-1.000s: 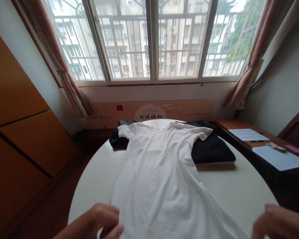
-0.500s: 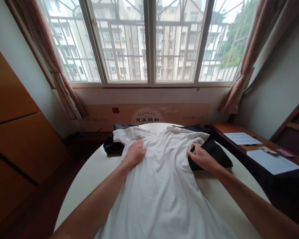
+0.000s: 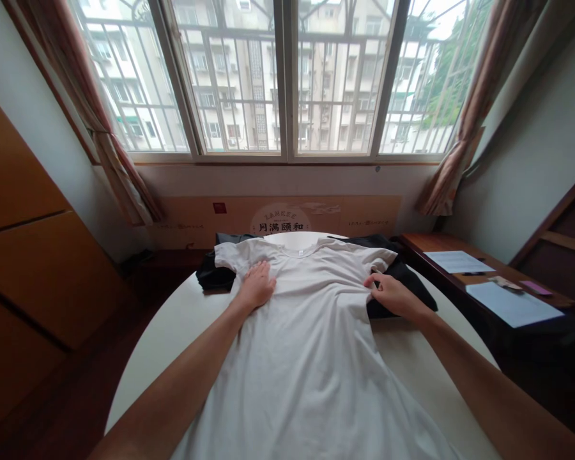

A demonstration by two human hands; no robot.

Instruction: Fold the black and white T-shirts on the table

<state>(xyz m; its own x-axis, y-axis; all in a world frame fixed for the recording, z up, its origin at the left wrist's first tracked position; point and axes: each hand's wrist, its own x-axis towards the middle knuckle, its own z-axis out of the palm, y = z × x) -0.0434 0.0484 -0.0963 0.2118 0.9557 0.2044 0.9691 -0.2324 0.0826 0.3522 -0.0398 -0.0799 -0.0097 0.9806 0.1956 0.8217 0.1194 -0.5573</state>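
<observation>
A white T-shirt lies spread over a round white table, its neckline at the far side and its hem running toward me. My left hand rests flat on the shirt's left chest, fingers stretched out. My right hand pinches the shirt's right side edge just below the sleeve. Creases run from that pinch across the chest. Dark folded cloth lies under and beside the right sleeve. Another dark bundle sits by the left sleeve.
At the right stands a wooden side table with papers and a pink slip on it. A printed cardboard panel leans beneath the window. Orange-brown cabinets stand at the left.
My right hand has pulled the shirt's side edge slightly outward, and the chest fabric is now stretched with creases toward it. My left hand stays on the chest. The view has shifted slightly.
</observation>
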